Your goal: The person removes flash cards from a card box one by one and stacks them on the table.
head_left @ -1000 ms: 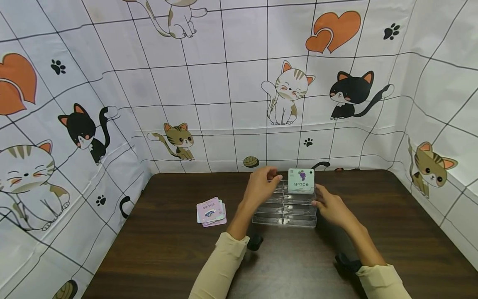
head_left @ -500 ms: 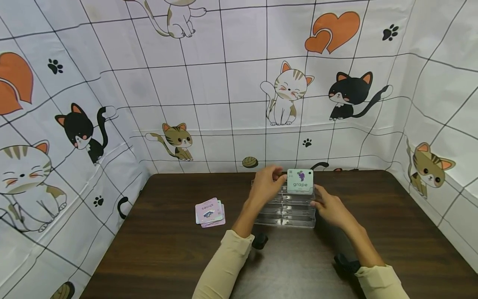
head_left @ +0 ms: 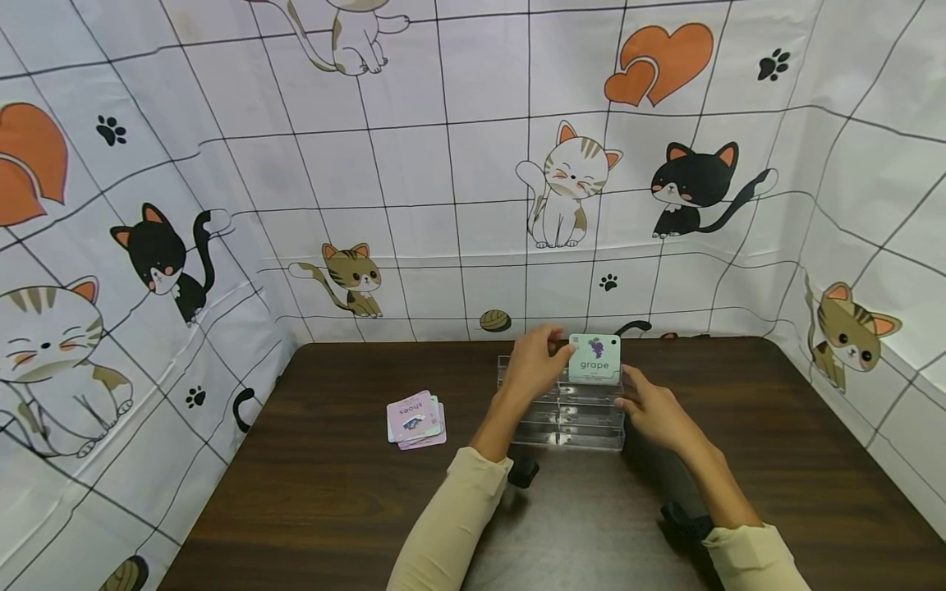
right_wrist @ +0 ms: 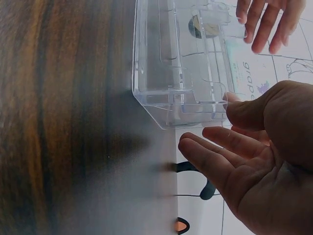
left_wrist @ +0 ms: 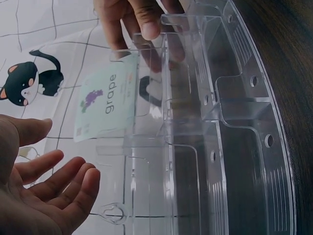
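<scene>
A clear plastic tiered card holder (head_left: pixel 569 414) stands on the table with rows of slots. In its back right slot a green "grape" card (head_left: pixel 594 359) stands upright. My left hand (head_left: pixel 534 361) hovers over the holder's back left part, its thumb close to the card's left edge in the head view. In the left wrist view its fingers (left_wrist: pixel 61 196) are loosely bent and hold nothing. My right hand (head_left: pixel 654 410) is at the holder's right side. The right wrist view shows its thumb (right_wrist: pixel 244 115) right at the holder's corner, with the other fingers extended beside it.
A small stack of cards, topped by a pink "shoes" card (head_left: pixel 416 419), lies on the dark wooden table (head_left: pixel 332 492) left of the holder. Behind the table hangs a white cat-print cloth (head_left: pixel 443 230).
My left hand has moved right over the holder, bringing its thumb up to the grape card's left edge. The right hand and the card have stayed in place.
</scene>
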The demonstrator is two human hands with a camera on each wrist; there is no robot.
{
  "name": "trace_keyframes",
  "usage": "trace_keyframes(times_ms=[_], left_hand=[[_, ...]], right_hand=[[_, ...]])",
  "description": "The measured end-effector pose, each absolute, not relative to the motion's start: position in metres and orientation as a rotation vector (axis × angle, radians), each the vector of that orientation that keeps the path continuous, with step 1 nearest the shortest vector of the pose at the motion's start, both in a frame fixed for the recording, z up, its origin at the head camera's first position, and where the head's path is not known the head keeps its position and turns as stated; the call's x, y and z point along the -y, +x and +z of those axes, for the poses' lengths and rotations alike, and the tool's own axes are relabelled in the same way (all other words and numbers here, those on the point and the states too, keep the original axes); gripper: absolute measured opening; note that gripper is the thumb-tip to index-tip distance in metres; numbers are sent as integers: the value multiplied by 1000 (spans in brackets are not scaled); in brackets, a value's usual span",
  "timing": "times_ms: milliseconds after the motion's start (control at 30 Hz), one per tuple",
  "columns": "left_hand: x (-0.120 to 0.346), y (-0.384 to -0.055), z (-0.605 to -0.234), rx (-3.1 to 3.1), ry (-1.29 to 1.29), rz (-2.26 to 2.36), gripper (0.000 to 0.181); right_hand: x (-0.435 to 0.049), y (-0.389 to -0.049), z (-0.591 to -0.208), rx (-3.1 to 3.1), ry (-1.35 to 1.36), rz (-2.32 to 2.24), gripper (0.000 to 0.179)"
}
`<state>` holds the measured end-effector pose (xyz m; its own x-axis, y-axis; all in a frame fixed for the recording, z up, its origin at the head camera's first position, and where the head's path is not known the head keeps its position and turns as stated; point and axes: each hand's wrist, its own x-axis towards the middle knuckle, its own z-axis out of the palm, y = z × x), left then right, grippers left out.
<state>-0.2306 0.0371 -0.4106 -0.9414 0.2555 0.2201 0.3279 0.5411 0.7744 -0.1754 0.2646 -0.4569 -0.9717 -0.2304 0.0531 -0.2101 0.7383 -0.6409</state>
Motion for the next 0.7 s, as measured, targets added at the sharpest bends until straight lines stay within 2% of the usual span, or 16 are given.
trace_keyframes(times_ms=[700], left_hand=[[-51, -246, -414, 2704, -460, -1380, 40]], right_hand=[[-265, -175, -456, -2921, -387, -1061, 65]])
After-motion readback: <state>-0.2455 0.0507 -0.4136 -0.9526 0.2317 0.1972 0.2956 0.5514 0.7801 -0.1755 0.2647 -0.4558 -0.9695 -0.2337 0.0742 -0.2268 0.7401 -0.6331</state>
